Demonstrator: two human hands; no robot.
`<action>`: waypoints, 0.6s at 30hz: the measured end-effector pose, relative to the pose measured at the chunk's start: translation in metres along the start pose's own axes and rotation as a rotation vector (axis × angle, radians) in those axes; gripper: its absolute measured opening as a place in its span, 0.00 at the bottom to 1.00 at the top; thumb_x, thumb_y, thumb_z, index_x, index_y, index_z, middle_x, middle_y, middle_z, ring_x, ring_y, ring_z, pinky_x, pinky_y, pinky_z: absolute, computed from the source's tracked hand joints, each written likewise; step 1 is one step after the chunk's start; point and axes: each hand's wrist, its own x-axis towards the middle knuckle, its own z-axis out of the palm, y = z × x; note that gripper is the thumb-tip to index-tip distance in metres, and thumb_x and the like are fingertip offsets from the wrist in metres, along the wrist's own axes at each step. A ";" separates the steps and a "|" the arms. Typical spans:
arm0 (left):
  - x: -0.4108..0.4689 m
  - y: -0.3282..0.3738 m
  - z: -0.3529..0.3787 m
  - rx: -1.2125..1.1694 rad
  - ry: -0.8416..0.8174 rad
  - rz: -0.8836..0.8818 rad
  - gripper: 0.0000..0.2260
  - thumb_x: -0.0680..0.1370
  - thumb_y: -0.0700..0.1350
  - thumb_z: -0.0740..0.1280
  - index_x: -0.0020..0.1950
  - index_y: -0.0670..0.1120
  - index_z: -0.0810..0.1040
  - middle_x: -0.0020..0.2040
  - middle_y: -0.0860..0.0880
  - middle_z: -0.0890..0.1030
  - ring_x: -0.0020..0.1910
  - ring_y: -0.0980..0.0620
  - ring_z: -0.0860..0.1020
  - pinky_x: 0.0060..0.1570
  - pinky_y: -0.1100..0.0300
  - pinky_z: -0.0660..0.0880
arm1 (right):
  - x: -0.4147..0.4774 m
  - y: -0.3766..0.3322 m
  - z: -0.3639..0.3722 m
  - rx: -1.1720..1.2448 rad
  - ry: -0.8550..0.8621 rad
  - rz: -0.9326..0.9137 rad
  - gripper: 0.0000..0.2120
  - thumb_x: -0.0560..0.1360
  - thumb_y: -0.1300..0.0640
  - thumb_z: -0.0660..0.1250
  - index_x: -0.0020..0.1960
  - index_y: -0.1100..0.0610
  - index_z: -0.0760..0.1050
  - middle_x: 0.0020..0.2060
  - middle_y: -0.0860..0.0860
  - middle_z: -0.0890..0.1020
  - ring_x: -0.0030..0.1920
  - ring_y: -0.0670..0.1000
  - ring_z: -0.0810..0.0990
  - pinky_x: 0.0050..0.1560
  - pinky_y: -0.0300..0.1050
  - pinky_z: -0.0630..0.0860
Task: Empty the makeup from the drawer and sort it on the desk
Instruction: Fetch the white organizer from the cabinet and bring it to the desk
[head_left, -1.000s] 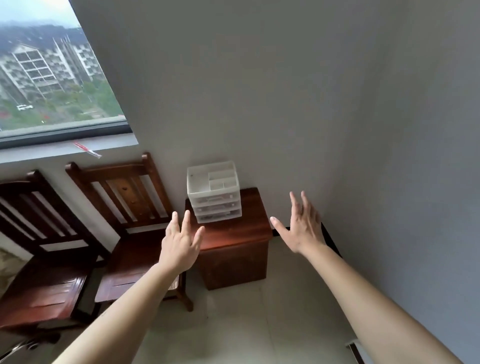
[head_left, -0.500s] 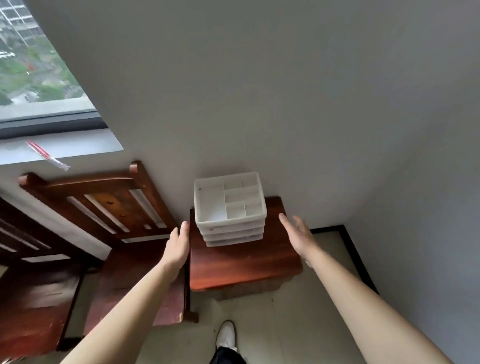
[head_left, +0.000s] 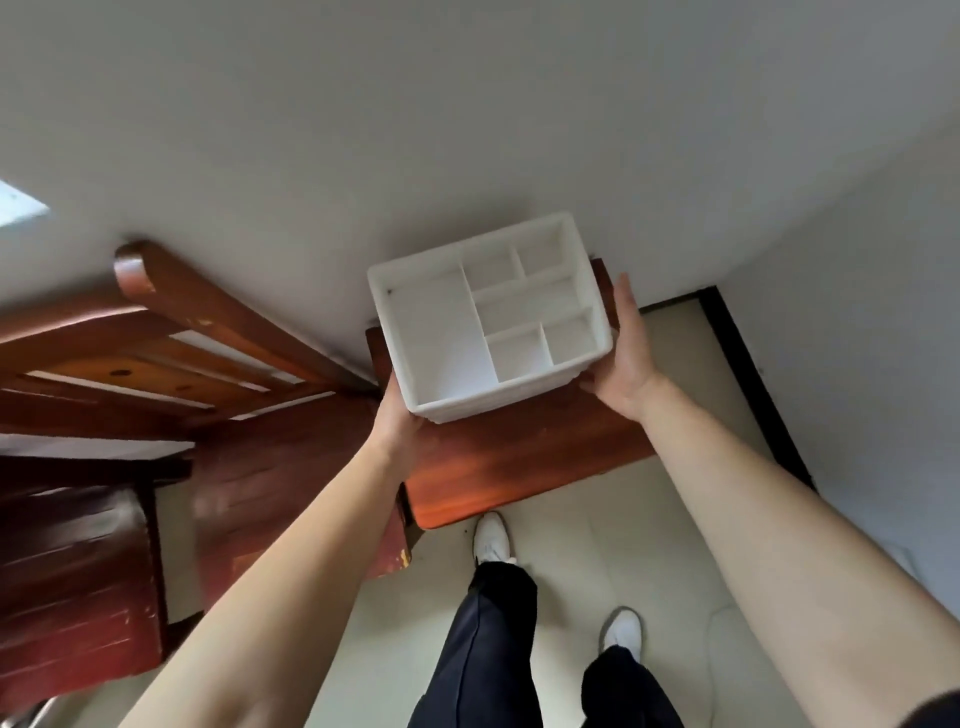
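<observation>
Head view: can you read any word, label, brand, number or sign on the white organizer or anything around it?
No text can be read in this view.
White organizer: plain compartments with no label or brand on top. Its drawer fronts are almost hidden.
Wooden stand: bare wood, no marks.
Chair: motion-blurred, no lettering seen.
White shoe: no logo can be made out.

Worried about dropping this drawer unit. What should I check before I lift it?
1. Right hand flat against the organizer: ok.
2. Left hand has a firm hold: cannot tell, its fingers are hidden behind the front left corner.
3. Top tray holds nothing loose: ok, every compartment is bare.
4. Drawers closed: cannot tell, their fronts barely show.
5. Room on the left: not ok, the chair stands close beside the left arm.
</observation>
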 end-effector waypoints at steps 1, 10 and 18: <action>0.004 -0.002 0.001 -0.036 -0.023 0.027 0.07 0.81 0.38 0.59 0.47 0.45 0.75 0.31 0.52 0.79 0.29 0.54 0.77 0.29 0.62 0.74 | 0.004 -0.001 -0.002 0.016 -0.019 0.001 0.37 0.75 0.23 0.43 0.62 0.43 0.80 0.60 0.47 0.83 0.62 0.50 0.81 0.56 0.46 0.74; 0.011 -0.015 -0.018 -0.236 0.042 -0.036 0.04 0.71 0.38 0.64 0.42 0.47 0.75 0.33 0.51 0.76 0.31 0.53 0.74 0.34 0.61 0.72 | -0.001 0.040 0.004 0.182 0.065 0.023 0.36 0.72 0.21 0.49 0.66 0.40 0.78 0.60 0.46 0.83 0.64 0.52 0.78 0.66 0.59 0.69; -0.031 -0.019 -0.002 -0.126 -0.026 -0.107 0.09 0.79 0.37 0.58 0.49 0.43 0.78 0.40 0.46 0.80 0.34 0.47 0.79 0.34 0.58 0.75 | -0.067 0.075 -0.001 0.296 0.171 0.000 0.32 0.73 0.23 0.51 0.64 0.38 0.77 0.58 0.45 0.84 0.62 0.52 0.79 0.62 0.60 0.75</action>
